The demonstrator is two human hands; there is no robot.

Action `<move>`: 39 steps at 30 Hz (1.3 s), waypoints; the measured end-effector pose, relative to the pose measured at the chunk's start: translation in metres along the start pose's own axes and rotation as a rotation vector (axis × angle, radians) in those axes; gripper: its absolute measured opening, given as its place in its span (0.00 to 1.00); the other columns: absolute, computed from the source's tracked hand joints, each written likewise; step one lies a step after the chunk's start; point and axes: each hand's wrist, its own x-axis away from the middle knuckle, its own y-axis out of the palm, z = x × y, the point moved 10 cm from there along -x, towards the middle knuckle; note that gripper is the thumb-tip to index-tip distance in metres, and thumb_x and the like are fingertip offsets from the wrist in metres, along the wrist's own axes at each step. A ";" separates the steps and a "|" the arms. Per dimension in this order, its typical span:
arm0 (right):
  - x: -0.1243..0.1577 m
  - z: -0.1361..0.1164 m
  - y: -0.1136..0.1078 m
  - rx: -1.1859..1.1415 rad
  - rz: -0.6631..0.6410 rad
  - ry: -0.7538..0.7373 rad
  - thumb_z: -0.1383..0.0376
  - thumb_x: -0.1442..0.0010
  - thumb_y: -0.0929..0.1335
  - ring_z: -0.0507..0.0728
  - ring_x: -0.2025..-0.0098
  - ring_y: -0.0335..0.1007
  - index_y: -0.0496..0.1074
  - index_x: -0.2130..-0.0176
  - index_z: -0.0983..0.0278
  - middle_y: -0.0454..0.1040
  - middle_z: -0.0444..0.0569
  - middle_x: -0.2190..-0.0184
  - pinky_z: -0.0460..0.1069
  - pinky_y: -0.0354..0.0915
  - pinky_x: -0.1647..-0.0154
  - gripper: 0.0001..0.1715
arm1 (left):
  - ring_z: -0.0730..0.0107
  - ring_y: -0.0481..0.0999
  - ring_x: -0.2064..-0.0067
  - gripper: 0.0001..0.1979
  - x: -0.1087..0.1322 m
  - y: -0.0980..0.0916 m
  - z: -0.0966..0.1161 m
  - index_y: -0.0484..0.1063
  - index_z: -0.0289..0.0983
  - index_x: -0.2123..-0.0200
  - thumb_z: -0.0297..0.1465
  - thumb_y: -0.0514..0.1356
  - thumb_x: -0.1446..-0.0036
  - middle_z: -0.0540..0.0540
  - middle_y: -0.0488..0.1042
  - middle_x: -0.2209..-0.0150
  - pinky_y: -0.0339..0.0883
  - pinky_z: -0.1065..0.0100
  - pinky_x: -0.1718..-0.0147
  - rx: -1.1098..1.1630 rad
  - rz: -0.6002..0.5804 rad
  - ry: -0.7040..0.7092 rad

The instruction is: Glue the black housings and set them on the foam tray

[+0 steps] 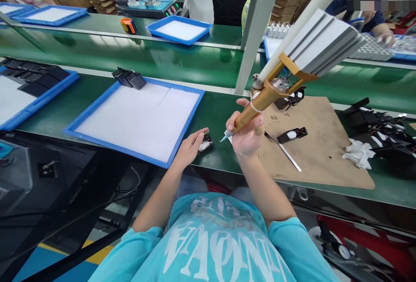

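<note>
- Left tray (pixel 13 100): blue rim, white base; black parts along its far side.
- Middle tray (pixel 136 119): black boxes (pixel 128 78) at its far left corner.
- Left hand (pixel 189 148): half open, fingers partly curved against the left side of the case; whether it grips the case cannot be told.
- Case (pixel 206 144): small, black, white filling; located near the front edge of the bench (pixel 218 106).
- Nozzle (pixel 223 138): directed toward the case, apart from it.
- Right hand (pixel 246 140): closed around the lower barrel of the gold tool (pixel 268 96).
- Post (pixel 256 26): rises behind the tool.
- Tool: tilted, finned top (pixel 325 41) up and right; covers part of the post and conveyor.
- Mat (pixel 320 143): carries tweezers (pixel 290 156) and a second case (pixel 297 134).
- Tissue (pixel 359 154): crumpled, on the mat's right edge, beside piled black assemblies (pixel 388 132).
</note>
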 end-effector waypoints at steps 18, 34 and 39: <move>0.005 -0.015 -0.031 -0.067 -0.014 -0.034 0.48 0.41 0.63 0.47 0.81 0.65 0.62 0.53 0.50 0.67 0.45 0.54 0.47 0.58 0.85 0.17 | 0.59 0.75 0.52 0.18 0.013 0.024 0.033 0.68 0.42 0.45 0.39 0.54 0.35 0.42 0.75 0.51 0.69 0.65 0.58 -0.728 0.014 0.213; -0.037 -0.008 -0.100 0.372 0.160 -0.082 0.62 0.46 0.72 0.53 0.57 0.76 0.58 0.48 0.49 0.66 0.44 0.47 0.53 0.72 0.54 0.30 | 0.73 0.69 0.75 0.23 0.022 0.048 0.012 0.66 0.42 0.54 0.53 0.54 0.42 0.47 0.71 0.69 0.59 0.74 0.82 1.003 -0.039 -0.411; -0.062 -0.003 -0.130 0.427 0.201 -0.158 0.68 0.46 0.72 0.47 0.60 0.74 0.59 0.48 0.46 0.67 0.40 0.49 0.44 0.71 0.57 0.32 | 0.75 0.68 0.74 0.19 0.022 0.055 0.012 0.68 0.42 0.55 0.49 0.53 0.40 0.48 0.71 0.69 0.59 0.75 0.82 1.159 -0.038 -0.460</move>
